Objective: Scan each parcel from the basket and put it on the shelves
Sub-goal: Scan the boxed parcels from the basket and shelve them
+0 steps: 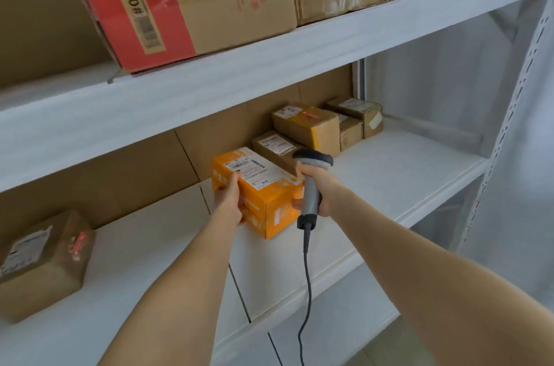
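Note:
An orange parcel (269, 200) with a white shipping label on top sits on the middle white shelf (389, 180). My left hand (229, 200) grips its left side, thumb on top. My right hand (317, 186) grips the grey handle of a corded barcode scanner (311, 186), fingertips touching the parcel's right side. The scanner's dark head sits just right of the parcel's far end. The basket is out of sight.
Several brown labelled parcels (311, 129) stand at the back of the same shelf. Another brown parcel (42, 260) lies far left. Big cartons (209, 0) fill the upper shelf (269, 72). A perforated upright (515, 102) bounds the right end.

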The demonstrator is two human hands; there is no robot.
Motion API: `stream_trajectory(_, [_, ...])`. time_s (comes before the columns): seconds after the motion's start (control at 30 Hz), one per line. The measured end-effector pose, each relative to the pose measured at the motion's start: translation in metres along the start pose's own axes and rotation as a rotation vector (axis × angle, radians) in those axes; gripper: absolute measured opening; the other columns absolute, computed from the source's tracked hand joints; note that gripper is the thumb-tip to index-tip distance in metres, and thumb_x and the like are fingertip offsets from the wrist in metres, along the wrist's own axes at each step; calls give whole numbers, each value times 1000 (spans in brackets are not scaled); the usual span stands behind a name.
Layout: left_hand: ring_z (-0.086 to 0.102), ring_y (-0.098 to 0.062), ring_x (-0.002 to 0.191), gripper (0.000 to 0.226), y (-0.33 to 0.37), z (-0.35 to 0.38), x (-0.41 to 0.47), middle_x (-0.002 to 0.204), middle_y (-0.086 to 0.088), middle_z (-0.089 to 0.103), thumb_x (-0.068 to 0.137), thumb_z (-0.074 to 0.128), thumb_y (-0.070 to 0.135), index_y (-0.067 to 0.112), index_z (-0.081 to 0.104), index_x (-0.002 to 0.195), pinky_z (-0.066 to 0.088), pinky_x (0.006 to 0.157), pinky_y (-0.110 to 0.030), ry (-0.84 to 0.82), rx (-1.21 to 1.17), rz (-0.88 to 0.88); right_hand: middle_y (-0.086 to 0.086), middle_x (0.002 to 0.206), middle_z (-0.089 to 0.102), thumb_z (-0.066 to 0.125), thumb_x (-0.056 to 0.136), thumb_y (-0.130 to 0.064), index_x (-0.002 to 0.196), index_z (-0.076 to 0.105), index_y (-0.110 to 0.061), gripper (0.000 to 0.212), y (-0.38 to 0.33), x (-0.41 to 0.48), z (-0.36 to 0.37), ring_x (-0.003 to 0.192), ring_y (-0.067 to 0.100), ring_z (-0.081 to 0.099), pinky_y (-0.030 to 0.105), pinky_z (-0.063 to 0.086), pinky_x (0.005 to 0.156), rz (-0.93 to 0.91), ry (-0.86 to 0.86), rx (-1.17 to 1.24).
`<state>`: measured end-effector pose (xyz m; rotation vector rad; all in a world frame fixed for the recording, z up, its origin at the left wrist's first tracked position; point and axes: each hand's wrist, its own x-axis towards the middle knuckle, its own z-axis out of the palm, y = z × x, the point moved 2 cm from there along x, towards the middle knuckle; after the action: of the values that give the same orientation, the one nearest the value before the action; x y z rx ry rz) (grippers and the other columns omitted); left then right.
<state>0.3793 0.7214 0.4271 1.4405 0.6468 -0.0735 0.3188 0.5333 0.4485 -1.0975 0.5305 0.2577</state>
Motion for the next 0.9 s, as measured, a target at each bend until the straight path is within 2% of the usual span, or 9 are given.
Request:
stream_trajectory(0.1, [59,-29,96,52,1,0,29,104,-6,64,78,66,55,24,52,117,46,90,-50,-11,4,-8,16,130,50,77,81,-38,131,42,-15,65,4,23,16,115,40,55,44,57,66,5,14,-30])
stream_trajectory(0.23, [61,-30,101,58,3,5,59,121,-8,64,82,68,47,27,48,132,47,92,-51,-118,-23,-8,14,128,50,77,81,-37,120,41,-16,57,5,48,33,113,40,58,41,58,67,17,11,-51])
stream_trajectory(0.37, [63,-25,88,56,8,11,73,106,-6,65,85,68,40,33,45,136,50,76,-42,-249,-58,-10,11,115,54,78,80,-37,119,44,-17,55,0,66,49,110,36,58,39,58,65,-8,17,-29])
stream_trajectory(0.5, [60,-30,102,69,14,14,86,128,-8,59,84,70,36,37,34,142,49,86,-48,-271,-6,21,6,100,54,77,81,-35,119,46,-19,53,-2,80,61,105,32,56,42,58,83,-57,26,8])
stream_trajectory(0.57, [58,-30,104,72,19,13,90,133,-8,56,82,73,32,38,32,141,47,90,-52,-289,34,74,6,100,54,77,81,-35,118,45,-19,52,-2,84,65,106,32,57,42,57,82,-71,26,29])
stream_trajectory(0.63, [54,-31,116,85,26,14,94,139,-7,51,77,78,29,38,27,144,45,95,-56,-303,154,184,7,101,54,77,81,-34,117,45,-18,51,-2,87,67,106,31,57,40,57,79,-75,13,41])
stream_trajectory(0.73, [35,-33,136,112,34,18,97,151,-8,30,70,84,34,36,8,152,38,103,-55,-289,560,360,8,109,56,76,82,-36,118,46,-18,50,-2,91,70,106,29,57,42,56,86,-74,0,29])
stream_trajectory(0.83, [22,-33,141,110,33,23,102,154,-9,10,70,82,42,30,10,153,33,109,-47,-299,945,467,9,113,56,75,84,-35,122,47,-17,51,-2,93,73,104,28,57,43,55,86,-76,-3,37])
stream_trajectory(0.9, [23,-34,141,104,32,24,107,153,-12,8,72,80,42,25,17,152,32,110,-43,-255,1062,534,10,116,56,75,83,-35,125,46,-16,53,-2,93,70,104,29,56,43,55,85,-79,21,35])
